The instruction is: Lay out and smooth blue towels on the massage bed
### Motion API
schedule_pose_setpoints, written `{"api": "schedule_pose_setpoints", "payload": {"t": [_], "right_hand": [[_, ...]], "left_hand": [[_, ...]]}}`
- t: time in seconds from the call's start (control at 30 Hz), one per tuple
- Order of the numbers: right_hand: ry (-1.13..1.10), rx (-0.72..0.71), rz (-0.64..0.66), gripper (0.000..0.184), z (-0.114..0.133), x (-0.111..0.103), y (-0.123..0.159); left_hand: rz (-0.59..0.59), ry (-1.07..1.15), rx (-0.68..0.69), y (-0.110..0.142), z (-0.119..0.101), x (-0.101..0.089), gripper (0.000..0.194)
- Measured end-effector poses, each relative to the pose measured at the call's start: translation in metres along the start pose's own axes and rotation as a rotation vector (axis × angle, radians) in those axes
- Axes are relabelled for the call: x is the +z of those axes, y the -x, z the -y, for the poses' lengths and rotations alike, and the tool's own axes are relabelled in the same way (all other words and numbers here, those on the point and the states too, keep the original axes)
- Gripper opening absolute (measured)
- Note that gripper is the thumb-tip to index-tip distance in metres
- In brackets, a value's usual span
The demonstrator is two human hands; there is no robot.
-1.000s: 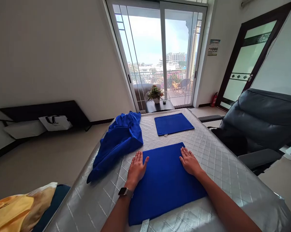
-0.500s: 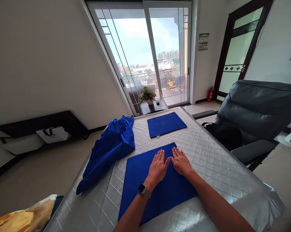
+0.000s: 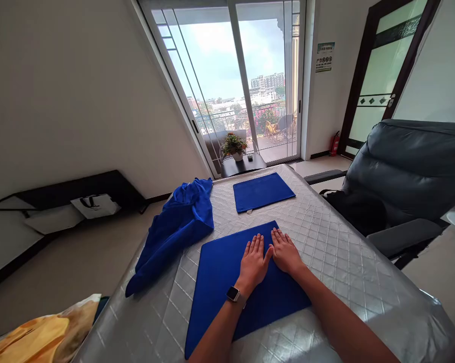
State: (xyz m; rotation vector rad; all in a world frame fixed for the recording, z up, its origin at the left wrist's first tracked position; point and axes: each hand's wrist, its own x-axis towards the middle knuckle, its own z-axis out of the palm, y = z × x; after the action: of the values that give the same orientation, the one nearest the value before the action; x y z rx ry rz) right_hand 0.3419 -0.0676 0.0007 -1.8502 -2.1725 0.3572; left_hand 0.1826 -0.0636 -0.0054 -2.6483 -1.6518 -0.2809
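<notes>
A flat blue cloth rectangle (image 3: 220, 282) lies in front of me on a quilted silver cover (image 3: 348, 267). My left hand (image 3: 254, 261), with a watch (image 3: 233, 293) on its wrist, rests palm down on this cloth, fingers stretched out. Beside it, my right hand (image 3: 285, 250) also lies flat near the cloth's far right corner, and the two thumbs nearly meet. Farther off is a smaller blue cloth rectangle (image 3: 264, 192) with a small pale tag at its near edge. To the left, a crumpled blue cloth (image 3: 174, 229) hangs partly toward the cover's edge.
A black armchair (image 3: 416, 171) stands at the right with a dark bag (image 3: 359, 209) on its seat. Past the far edge, a potted plant (image 3: 235, 146) sits on a small table before the sliding glass doors. A yellow patterned fabric (image 3: 42, 330) shows at lower left.
My left hand has slid slightly to the right over the blue cloth, closer to the right hand. The whole view has shifted a little with my head.
</notes>
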Motion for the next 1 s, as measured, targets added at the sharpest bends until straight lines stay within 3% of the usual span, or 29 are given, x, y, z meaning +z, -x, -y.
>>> {"api": "schedule_pose_setpoints", "payload": {"t": [0.6, 0.73, 1.0], "right_hand": [[0.057, 0.024, 0.013, 0.066, -0.001, 0.003, 0.003], [0.084, 0.025, 0.009, 0.066, -0.006, 0.009, 0.002], [0.111, -0.007, -0.019, 0.065, -0.016, 0.019, -0.001]], "left_hand": [[-0.041, -0.062, -0.256, 0.081, 0.152, -0.015, 0.067], [-0.047, -0.02, -0.295, 0.091, 0.163, -0.018, 0.075], [-0.145, 0.01, -0.332, 0.092, 0.159, -0.01, 0.084]]}}
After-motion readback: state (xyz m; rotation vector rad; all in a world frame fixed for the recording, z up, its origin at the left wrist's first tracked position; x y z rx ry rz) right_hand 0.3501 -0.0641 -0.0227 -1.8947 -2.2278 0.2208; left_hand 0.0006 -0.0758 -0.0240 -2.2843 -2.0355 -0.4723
